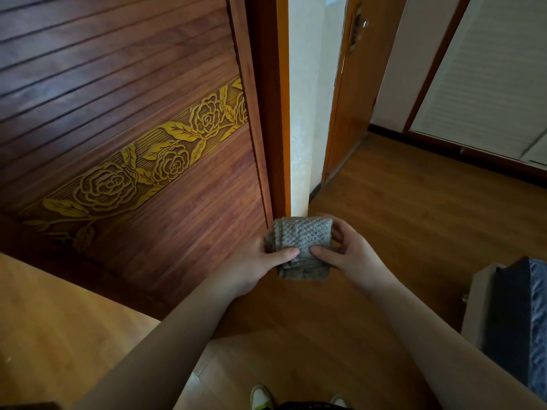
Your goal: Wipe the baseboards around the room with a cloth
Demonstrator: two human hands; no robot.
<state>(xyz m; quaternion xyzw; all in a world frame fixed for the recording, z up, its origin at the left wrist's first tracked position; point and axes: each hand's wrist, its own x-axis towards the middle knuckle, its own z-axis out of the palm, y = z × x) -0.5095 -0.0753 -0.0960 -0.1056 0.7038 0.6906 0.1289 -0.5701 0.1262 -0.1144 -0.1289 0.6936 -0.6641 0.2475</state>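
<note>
A folded grey, bumpy-textured cloth [302, 241] is held in mid-air between both hands, in front of a narrow white wall strip. My left hand [260, 263] grips its left side with the thumb laid across the top. My right hand [346, 253] pinches its right side, thumb on top and fingers behind. A dark baseboard [444, 156] runs along the foot of the far wall at the right. The foot of the white wall strip is hidden behind the cloth.
A dark wooden cabinet door [133, 113] with a carved gold rose band fills the left. An open brown door [349, 99] stands beyond the wall strip. A blue-patterned mattress on a bed frame [521, 321] sits at the right. My shoes [262, 398] show at the bottom on the wooden floor.
</note>
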